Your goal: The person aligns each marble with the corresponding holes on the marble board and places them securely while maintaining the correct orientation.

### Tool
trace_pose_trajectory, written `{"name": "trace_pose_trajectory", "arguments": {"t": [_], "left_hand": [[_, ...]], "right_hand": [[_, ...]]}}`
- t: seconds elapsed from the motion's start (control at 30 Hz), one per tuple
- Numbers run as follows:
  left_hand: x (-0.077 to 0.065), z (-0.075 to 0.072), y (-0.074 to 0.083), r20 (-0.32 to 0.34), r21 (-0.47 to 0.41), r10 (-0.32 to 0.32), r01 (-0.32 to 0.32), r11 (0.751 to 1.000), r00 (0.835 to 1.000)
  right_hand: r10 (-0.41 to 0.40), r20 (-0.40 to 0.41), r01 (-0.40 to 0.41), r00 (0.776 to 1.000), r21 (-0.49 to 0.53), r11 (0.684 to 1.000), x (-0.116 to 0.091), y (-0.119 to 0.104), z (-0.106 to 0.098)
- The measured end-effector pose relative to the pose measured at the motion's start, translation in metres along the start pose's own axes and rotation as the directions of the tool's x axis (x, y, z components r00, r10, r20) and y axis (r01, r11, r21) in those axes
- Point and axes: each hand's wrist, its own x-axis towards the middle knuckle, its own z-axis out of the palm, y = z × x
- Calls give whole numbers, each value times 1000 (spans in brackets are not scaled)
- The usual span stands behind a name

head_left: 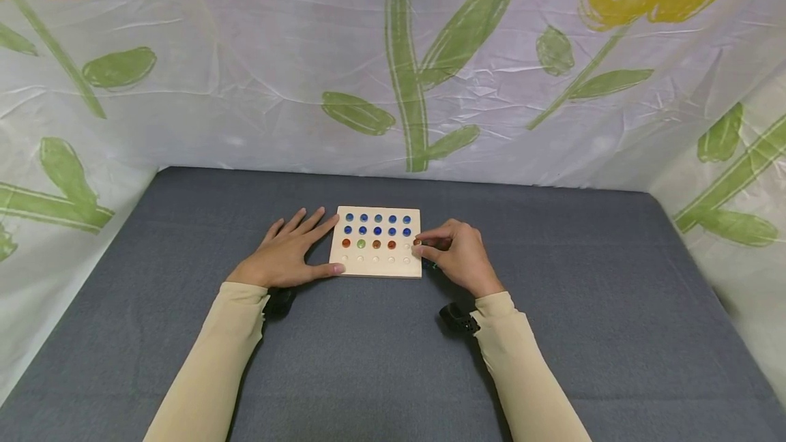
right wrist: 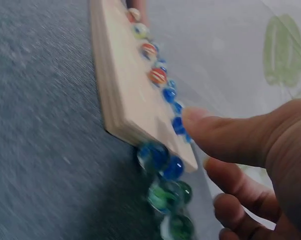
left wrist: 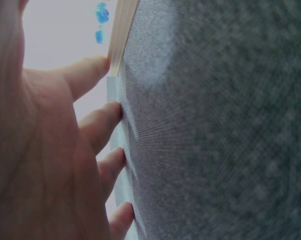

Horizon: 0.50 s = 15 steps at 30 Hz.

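Observation:
A pale wooden board [head_left: 368,269] with rows of round hollows lies flat on the cloth. Blue marbles [head_left: 377,230] fill its two far rows. The third row holds a green marble [head_left: 361,243] and several reddish ones [head_left: 391,245]; the nearest row shows bare hollows. My left hand [head_left: 285,254] is spread at the board's left side, thumb on the near corner and index fingertip at the far part of the edge. Over the right edge, by the third row, my right hand [head_left: 462,256] pinches a reddish marble [head_left: 417,242] between thumb and finger.
Loose marbles, blue and green [right wrist: 165,196], lie on the cloth against the board's right side, partly under my right hand. Dark grey cloth [head_left: 368,360] covers the table. A white curtain [head_left: 264,101] with printed flowers stands behind and on both sides.

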Motion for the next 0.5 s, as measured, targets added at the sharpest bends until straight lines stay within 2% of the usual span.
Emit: {"name": "trace_pose_trajectory", "arguments": {"t": [0.2, 0.5], "left_hand": [[0, 0, 0, 3, 0, -3, 3, 1000, 1000], [0, 0, 0, 2, 1, -2, 2, 1000, 1000]], "right_hand": [[-3, -39, 3, 999, -5, 1000, 1, -3, 8], [-14, -48, 13, 999, -14, 1000, 0, -4, 14]]}}
